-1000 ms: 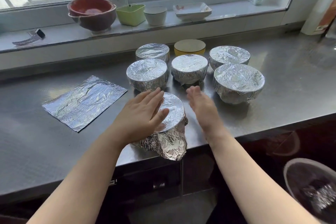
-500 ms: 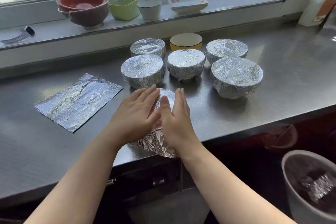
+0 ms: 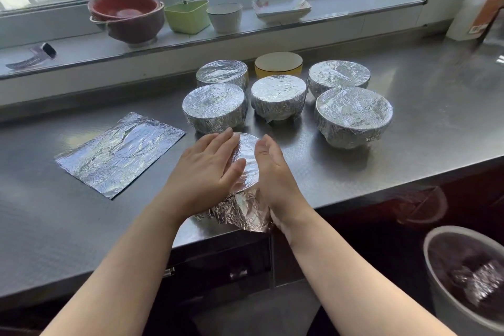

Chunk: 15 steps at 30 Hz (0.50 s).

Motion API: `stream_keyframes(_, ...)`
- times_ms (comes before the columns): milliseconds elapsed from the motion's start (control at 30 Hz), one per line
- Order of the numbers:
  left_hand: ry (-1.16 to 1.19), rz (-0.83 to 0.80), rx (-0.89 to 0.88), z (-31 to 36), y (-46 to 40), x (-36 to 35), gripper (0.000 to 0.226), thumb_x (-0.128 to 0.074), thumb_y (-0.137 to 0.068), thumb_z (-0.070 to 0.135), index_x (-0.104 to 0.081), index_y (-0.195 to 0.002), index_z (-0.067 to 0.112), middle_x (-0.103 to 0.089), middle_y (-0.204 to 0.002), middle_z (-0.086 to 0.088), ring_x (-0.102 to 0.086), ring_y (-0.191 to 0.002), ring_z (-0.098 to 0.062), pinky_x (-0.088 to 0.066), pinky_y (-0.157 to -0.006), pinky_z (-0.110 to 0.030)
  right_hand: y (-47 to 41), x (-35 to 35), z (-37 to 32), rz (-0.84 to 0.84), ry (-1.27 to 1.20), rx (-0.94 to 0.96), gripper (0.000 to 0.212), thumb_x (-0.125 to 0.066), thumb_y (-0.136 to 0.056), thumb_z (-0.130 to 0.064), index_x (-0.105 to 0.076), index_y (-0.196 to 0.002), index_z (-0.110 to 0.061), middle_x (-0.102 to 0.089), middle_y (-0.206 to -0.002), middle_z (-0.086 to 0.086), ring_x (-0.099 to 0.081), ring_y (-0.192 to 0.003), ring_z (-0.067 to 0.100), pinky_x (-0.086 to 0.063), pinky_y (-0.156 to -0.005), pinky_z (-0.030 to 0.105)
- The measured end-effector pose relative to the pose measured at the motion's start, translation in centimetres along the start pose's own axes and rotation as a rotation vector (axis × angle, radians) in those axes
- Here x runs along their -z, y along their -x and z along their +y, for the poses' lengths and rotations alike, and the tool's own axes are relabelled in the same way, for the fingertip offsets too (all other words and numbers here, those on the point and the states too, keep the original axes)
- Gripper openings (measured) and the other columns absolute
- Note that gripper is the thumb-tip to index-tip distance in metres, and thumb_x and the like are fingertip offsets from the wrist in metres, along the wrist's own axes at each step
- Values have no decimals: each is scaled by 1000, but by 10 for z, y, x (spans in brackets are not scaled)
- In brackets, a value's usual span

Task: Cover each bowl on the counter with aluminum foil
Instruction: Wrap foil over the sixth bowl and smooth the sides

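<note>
A foil-draped bowl (image 3: 246, 169) stands at the steel counter's front edge, with loose foil crumpled at its near side. My left hand (image 3: 204, 172) lies flat on its top, fingers straight. My right hand (image 3: 275, 172) presses against its right side, fingers lightly bent along the foil. Behind it stand several bowls wrapped in foil, the closest one (image 3: 214, 106) at left and a large one (image 3: 353, 114) at right. A yellow bowl (image 3: 278, 64) at the back has no foil. A flat foil sheet (image 3: 120, 153) lies to the left.
The window sill carries stacked red bowls (image 3: 126, 15), a green square dish (image 3: 188, 16), a white cup (image 3: 225, 16) and a white square plate (image 3: 281, 7). A bin (image 3: 461, 275) holding crumpled foil stands on the floor at lower right. The counter (image 3: 409, 155) edge runs just under my wrists.
My right hand came in from the right to the bowl, lay over its top beside the left hand, then slid down to the bowl's right side. The left hand stayed on top.
</note>
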<state>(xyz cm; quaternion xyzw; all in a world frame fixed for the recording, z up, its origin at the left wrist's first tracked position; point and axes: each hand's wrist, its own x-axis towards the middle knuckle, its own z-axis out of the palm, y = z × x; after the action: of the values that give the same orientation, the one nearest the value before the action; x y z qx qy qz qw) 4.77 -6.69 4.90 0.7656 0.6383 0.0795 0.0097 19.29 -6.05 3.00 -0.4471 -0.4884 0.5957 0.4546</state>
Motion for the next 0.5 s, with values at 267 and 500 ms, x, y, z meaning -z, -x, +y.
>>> stream_keyframes(267,-17,5,7,1,-1,-1,84,2,-82,69,-18,-155,32,-12,-162,14,-13,-148,-13,-16,-119,-39,-11,15,21,-90,-6,-76,72,-39,-82,-71,-44,-139,-28,-63,-128,0,-62,-109,14,-50,-96,40)
stream_keyframes(500,-8,15,104,11,-2,-3,78,1,-87,63,-21,-154,31,-12,-163,9,-10,-148,-14,-13,-120,-40,-25,49,-10,-189,7,-225,80,-30,-80,-83,-58,-94,-9,-58,-86,22,-60,-75,23,-45,-72,27)
